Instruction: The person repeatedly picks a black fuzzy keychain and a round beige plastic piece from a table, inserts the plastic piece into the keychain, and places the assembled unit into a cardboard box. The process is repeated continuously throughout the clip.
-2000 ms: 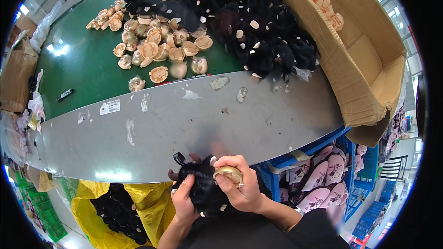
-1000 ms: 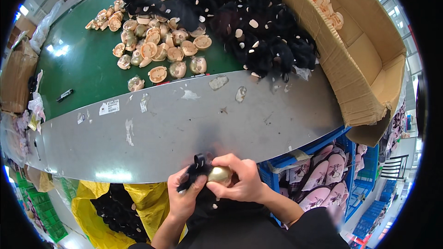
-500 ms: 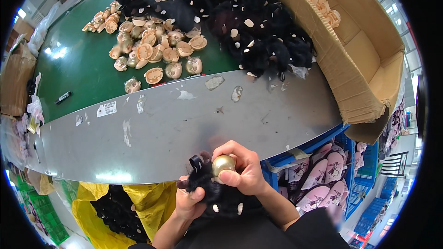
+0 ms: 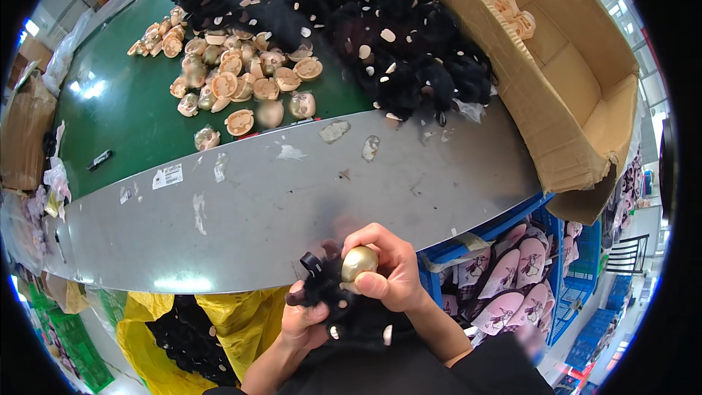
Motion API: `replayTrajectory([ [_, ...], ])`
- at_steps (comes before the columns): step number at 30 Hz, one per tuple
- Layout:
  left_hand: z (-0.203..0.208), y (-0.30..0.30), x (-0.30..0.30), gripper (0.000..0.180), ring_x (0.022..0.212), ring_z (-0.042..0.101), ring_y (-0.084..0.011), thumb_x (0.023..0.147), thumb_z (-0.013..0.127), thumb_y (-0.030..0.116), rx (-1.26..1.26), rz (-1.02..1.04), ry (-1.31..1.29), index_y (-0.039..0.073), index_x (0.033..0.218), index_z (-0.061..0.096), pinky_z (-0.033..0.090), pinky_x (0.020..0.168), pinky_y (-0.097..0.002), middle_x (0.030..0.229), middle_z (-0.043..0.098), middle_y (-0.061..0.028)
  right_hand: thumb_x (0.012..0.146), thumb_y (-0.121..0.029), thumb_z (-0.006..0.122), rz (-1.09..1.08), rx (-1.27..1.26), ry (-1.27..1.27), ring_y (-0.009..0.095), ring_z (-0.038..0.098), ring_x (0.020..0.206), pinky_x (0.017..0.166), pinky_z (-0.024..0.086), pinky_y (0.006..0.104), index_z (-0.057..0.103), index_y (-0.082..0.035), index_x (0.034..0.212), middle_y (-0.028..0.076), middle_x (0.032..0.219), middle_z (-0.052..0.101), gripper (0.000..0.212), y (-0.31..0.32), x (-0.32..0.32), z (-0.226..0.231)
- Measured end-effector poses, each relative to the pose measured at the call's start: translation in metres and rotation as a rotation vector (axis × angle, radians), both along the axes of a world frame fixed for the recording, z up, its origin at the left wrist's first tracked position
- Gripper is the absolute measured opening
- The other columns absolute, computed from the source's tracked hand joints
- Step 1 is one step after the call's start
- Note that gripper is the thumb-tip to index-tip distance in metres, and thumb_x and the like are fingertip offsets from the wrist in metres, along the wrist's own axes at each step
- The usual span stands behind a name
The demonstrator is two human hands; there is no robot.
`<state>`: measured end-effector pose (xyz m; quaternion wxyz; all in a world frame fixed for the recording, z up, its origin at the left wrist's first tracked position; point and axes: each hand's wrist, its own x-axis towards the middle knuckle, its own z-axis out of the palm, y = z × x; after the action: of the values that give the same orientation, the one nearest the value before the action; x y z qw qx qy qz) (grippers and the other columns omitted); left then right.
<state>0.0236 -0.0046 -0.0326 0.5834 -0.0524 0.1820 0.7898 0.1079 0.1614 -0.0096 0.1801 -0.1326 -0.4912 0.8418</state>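
Low on the left of my hands a yellow bag (image 4: 146, 322) sits under the worktop edge with black plush pieces in it. My left hand (image 4: 306, 322) is closed around a black plush piece (image 4: 325, 289), holding it from below, close to my body and just off the near edge of the grey worktop (image 4: 292, 197). My right hand (image 4: 391, 271) is curled over the top, thumb and fingers pinching a small beige dome-shaped plastic part (image 4: 358, 263) that is touching the plush. Far beyond my hands, on the green belt (image 4: 117, 124), lies a scatter of beige plastic face parts (image 4: 234, 80), and to the right of those a big heap of black plush pieces (image 4: 380, 22). Further right, an open cardboard box (image 4: 578, 102) holds more beige parts. Below it, right of my hands, blue crates (image 4: 556, 278) hold pink slippers (image 4: 512, 285)
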Motion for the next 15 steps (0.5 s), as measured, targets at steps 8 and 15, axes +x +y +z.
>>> replayTrajectory([
  [8,0.003,-0.002,-0.018,0.049,0.108,0.067,-0.0203,0.085,0.081,0.008,-0.05,-0.079,0.447,-0.006,0.128,0.062,0.051,0.099,-0.0344,0.116,0.071,-0.0133,0.094,-0.024,0.077,-0.085,0.198,-0.01,0.009,0.061,0.087,0.077,0.05,0.0235,0.058,-0.002,0.124,0.004,0.102,0.064,0.042,-0.004,0.009,-0.005],
  [15,0.035,0.023,-0.022,0.039,0.104,0.064,-0.0136,0.09,0.074,0.006,-0.406,0.172,0.561,-0.005,0.125,0.064,0.049,0.096,-0.029,0.114,0.07,-0.0073,0.094,-0.039,0.076,-0.073,0.351,0.066,0.012,0.061,0.084,0.077,0.049,0.0248,0.06,0.002,0.118,0.008,0.092,0.068,0.05,-0.006,0.005,-0.011],
])
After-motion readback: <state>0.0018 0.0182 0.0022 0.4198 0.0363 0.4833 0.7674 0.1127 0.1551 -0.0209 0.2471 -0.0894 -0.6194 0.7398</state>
